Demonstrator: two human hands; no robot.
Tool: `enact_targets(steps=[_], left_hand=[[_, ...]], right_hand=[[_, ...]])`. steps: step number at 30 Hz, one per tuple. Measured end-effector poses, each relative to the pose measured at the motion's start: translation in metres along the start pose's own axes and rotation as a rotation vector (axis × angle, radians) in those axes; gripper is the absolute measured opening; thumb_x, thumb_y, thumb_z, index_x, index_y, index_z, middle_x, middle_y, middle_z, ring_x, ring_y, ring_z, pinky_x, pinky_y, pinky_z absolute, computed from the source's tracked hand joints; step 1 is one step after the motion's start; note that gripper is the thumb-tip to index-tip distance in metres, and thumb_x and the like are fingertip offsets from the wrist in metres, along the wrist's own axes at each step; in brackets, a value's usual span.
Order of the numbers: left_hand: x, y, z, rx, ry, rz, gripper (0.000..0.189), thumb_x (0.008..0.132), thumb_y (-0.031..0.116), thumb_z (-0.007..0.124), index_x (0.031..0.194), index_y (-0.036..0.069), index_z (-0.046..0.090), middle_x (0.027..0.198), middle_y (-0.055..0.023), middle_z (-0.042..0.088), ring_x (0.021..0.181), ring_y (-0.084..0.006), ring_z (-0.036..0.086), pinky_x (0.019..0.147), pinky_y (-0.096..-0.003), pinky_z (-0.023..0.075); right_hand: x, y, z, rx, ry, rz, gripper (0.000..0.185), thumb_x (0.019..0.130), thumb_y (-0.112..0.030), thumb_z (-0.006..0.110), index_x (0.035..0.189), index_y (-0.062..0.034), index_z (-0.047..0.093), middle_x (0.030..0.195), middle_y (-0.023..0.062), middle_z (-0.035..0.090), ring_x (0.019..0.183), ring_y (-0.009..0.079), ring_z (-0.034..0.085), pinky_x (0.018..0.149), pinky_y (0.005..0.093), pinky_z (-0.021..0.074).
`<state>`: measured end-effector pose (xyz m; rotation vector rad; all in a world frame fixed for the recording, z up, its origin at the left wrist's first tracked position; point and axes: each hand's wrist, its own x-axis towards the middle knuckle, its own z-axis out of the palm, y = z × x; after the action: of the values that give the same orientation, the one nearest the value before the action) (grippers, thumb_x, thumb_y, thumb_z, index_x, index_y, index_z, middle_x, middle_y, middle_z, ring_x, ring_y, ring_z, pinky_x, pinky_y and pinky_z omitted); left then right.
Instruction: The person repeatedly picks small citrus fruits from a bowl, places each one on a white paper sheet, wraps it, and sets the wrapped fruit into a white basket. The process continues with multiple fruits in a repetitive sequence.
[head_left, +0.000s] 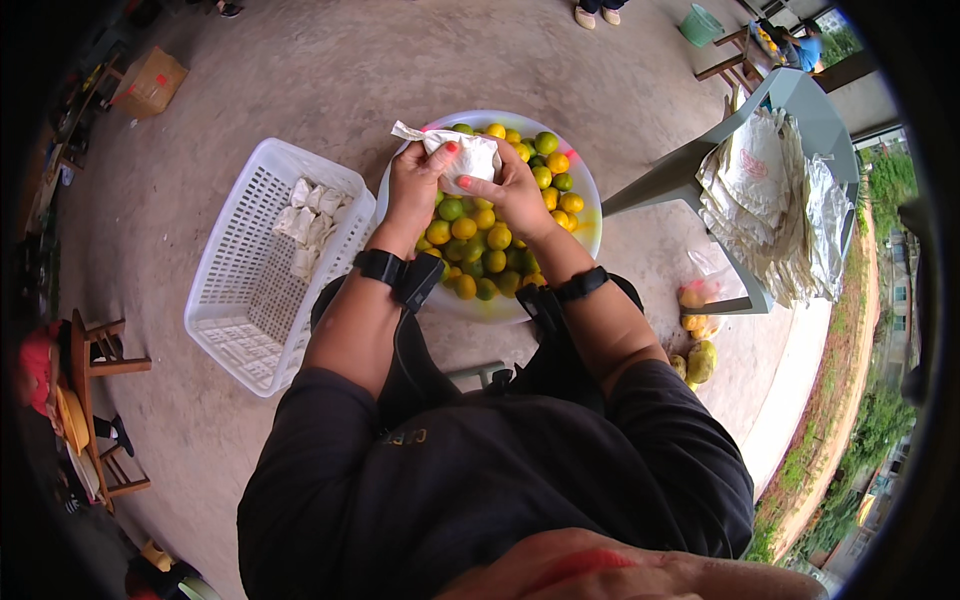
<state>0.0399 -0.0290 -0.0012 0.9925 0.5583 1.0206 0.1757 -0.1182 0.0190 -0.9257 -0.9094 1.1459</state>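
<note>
Between my two hands is a white paper-wrapped bundle (471, 161) with a twisted end sticking out at its upper left; its contents are hidden. My left hand (417, 176) grips it from the left, thumb on top. From the right, my right hand (517, 191) holds it, with the thumb across its lower side. Beneath both hands stands a wide white basin (592, 225) full of green and yellow citrus fruits (480, 240). Left of the basin, a white perforated plastic crate (247, 247) has several white wrapped bundles (309, 225) in it.
A grey plastic chair (814, 94) at the right bears a stack of white paper bags (757, 187). Larger yellowish fruits (701, 362) and a plastic bag (712, 274) lie on the floor by it. Farther off are a cardboard box (150, 81), a green bucket (700, 25) and other people.
</note>
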Motion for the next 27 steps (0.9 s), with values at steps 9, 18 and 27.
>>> enact_targets(steps=[9, 18, 27], left_hand=[[0.0044, -0.0026, -0.0017, -0.146, 0.054, -0.045, 0.028, 0.098, 0.023, 0.070, 0.114, 0.000, 0.067, 0.109, -0.0036, 0.070, 0.099, -0.0105, 0.063, 0.090, -0.0276, 0.0504], [0.0002, -0.0040, 0.0038, -0.067, -0.013, -0.003, 0.023, 0.099, 0.014, 0.066, 0.119, 0.002, 0.067, 0.113, -0.0024, 0.069, 0.103, -0.0100, 0.062, 0.093, -0.0277, 0.0492], [0.0016, -0.0113, 0.0038, -0.110, 0.094, -0.088, 0.033, 0.102, 0.024, 0.062, 0.128, 0.004, 0.061, 0.119, -0.0016, 0.065, 0.111, -0.0140, 0.059, 0.099, -0.0342, 0.0472]], right_hand=[[0.0001, -0.0024, 0.0036, -0.055, 0.046, 0.009, 0.060, 0.085, -0.002, 0.079, 0.137, -0.0006, 0.050, 0.123, 0.0049, 0.063, 0.111, 0.0148, 0.062, 0.093, 0.0294, 0.0524], [0.0014, -0.0043, 0.0006, -0.109, 0.077, -0.007, 0.054, 0.085, -0.004, 0.080, 0.132, -0.0023, 0.054, 0.116, 0.0025, 0.064, 0.103, 0.0114, 0.062, 0.087, 0.0271, 0.0539], [0.0069, 0.0037, -0.0031, -0.272, 0.174, -0.183, 0.056, 0.082, -0.005, 0.083, 0.130, -0.0015, 0.056, 0.116, 0.0064, 0.066, 0.104, 0.0164, 0.064, 0.090, 0.0301, 0.0531]])
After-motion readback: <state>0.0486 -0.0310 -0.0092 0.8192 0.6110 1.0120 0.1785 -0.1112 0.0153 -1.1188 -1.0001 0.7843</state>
